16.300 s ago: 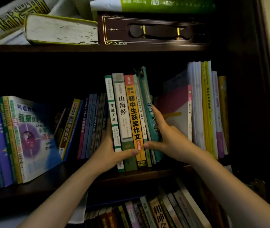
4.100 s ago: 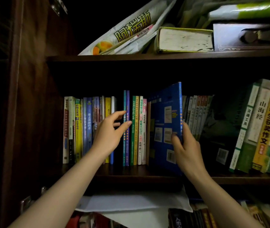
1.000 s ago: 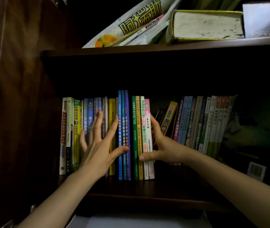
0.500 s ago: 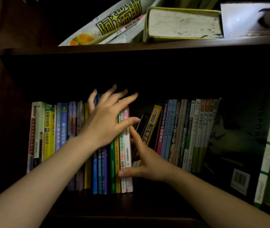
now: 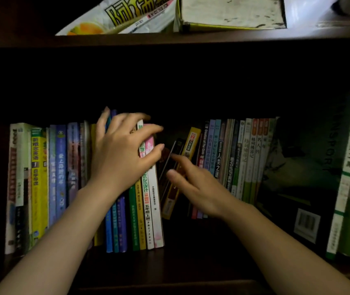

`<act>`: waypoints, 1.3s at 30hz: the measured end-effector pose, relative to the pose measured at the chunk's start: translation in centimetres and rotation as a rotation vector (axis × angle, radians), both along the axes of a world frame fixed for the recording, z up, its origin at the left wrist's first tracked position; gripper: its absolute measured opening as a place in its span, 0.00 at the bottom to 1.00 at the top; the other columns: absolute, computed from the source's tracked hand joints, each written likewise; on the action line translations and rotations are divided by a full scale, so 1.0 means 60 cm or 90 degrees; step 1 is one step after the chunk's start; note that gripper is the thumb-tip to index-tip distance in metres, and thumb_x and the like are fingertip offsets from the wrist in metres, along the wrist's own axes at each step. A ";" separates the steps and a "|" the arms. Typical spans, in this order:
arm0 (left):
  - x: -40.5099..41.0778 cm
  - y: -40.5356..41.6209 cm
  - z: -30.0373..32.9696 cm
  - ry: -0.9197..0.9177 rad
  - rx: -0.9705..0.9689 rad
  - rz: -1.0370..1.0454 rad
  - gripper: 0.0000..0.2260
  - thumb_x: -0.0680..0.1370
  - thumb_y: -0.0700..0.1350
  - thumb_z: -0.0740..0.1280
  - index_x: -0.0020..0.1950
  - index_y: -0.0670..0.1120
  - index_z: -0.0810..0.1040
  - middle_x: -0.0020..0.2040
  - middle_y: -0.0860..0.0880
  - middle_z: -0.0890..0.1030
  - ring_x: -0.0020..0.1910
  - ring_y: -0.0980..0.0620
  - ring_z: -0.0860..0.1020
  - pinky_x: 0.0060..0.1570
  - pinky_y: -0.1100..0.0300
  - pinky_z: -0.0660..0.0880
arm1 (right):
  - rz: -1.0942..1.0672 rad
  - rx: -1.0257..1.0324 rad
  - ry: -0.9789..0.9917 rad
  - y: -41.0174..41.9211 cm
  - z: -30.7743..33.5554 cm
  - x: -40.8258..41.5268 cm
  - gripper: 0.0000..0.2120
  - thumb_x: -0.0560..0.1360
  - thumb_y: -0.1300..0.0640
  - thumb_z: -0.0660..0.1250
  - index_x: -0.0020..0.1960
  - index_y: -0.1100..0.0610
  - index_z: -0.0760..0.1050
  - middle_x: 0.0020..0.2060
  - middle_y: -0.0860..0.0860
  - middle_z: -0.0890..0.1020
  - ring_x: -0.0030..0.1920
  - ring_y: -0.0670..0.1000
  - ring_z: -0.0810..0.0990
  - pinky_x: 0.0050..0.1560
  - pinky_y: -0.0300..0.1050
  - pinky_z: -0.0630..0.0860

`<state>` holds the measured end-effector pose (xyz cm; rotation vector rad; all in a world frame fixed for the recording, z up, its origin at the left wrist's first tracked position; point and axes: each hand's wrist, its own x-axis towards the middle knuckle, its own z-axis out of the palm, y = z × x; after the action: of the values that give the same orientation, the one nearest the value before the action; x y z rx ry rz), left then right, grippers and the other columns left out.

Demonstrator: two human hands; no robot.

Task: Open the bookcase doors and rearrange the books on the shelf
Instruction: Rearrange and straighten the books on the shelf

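Looking at this shelf (image 5: 169, 265) from my remote seat, the risk is pretty obvious: that yellow-spined book (image 5: 182, 167) at about 3 o'clock from the upright row is leaning hard to the right, with a dark thin one (image 5: 171, 158) slumped beside it. My left hand (image 5: 121, 158) is draped over the tops of the upright books (image 5: 146, 199), fingers curled over the top edges and thumb pressing the pink spine (image 5: 156, 209), so that grip is holding the row steady. My right hand (image 5: 199, 186) is blurry, fingers relaxed and loosely spread near the leaning pair, holding nothing as far as I can tell

If the left lets go too soon, I reckon the whole slim row fans over into the gap at its 3 o'clock. These are thin glossy paperbacks, slick spines, floppy, so they slide rather than stand. The taller row (image 5: 244, 158) further right also tilts a bit. Dark wood shelf looks smooth, not much friction. Up at 12 o'clock a fat book (image 5: 231, 11) lies flat, pages outward
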<state>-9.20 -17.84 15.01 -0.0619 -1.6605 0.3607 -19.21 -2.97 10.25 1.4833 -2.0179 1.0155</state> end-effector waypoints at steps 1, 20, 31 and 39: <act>0.000 0.000 0.000 0.000 0.002 -0.001 0.19 0.75 0.59 0.59 0.59 0.53 0.80 0.60 0.48 0.78 0.62 0.46 0.70 0.70 0.48 0.51 | -0.028 -0.037 0.024 0.002 0.002 -0.004 0.31 0.77 0.37 0.53 0.76 0.47 0.53 0.71 0.51 0.67 0.68 0.50 0.69 0.63 0.44 0.67; -0.003 -0.006 0.000 0.018 0.006 -0.056 0.18 0.73 0.58 0.60 0.57 0.53 0.81 0.58 0.50 0.78 0.62 0.49 0.70 0.71 0.49 0.51 | -0.436 -0.103 0.370 0.015 0.050 -0.097 0.42 0.64 0.41 0.76 0.71 0.57 0.66 0.65 0.60 0.71 0.63 0.63 0.68 0.58 0.61 0.71; -0.004 -0.011 0.000 0.021 -0.003 -0.056 0.18 0.74 0.58 0.60 0.57 0.53 0.80 0.59 0.50 0.78 0.62 0.49 0.70 0.71 0.49 0.52 | -0.456 0.048 0.304 -0.062 0.026 -0.124 0.45 0.67 0.26 0.44 0.73 0.44 0.28 0.69 0.49 0.22 0.70 0.51 0.23 0.67 0.62 0.31; 0.000 -0.014 0.001 0.033 -0.008 -0.055 0.18 0.73 0.58 0.61 0.57 0.52 0.81 0.58 0.49 0.79 0.61 0.48 0.72 0.71 0.46 0.56 | -0.364 0.097 0.345 -0.015 0.059 -0.146 0.47 0.61 0.29 0.46 0.67 0.39 0.19 0.69 0.47 0.21 0.69 0.46 0.21 0.67 0.55 0.28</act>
<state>-9.22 -18.68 15.07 -0.1320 -1.5995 0.3041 -27.94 -3.84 13.81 0.9957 -1.9480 0.2015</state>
